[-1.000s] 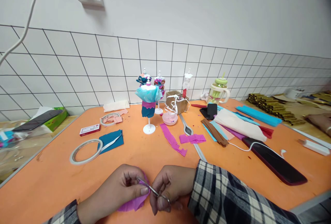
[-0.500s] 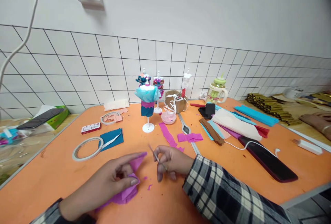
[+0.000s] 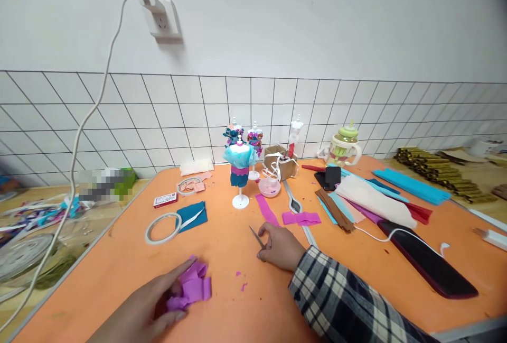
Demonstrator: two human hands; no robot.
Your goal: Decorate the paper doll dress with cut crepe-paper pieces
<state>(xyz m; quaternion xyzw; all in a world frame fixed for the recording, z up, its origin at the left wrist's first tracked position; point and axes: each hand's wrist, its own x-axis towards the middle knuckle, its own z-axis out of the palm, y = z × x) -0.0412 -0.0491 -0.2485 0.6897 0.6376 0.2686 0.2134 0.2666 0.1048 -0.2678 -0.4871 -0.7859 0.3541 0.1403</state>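
My left hand [image 3: 152, 300] is loosely closed around a folded, crumpled piece of purple crepe paper [image 3: 194, 287] at the front left of the table. My right hand [image 3: 279, 245] grips small scissors [image 3: 257, 237]; their pointed metal tip sticks out to the upper left, and the handles are hidden in my fingers. Small purple scraps [image 3: 243, 287] lie between the hands. Beyond them stands a small dress form [image 3: 240, 174] on a white base, dressed in light blue, purple and dark teal. Purple strips [image 3: 301, 219] lie just past my right hand.
Tape rolls [image 3: 163, 228] and a teal sheet [image 3: 198, 216] lie left. A pink bowl [image 3: 269, 188], more dress forms [image 3: 295, 134] and a brown box [image 3: 279, 160] stand behind. A jug [image 3: 344, 145], crepe paper [image 3: 374, 200] and a phone [image 3: 428, 258] are right.
The view has shifted left and up. My left hand has moved down and left with the purple paper, now bunched up. The scissors have drawn away from it in my right hand.
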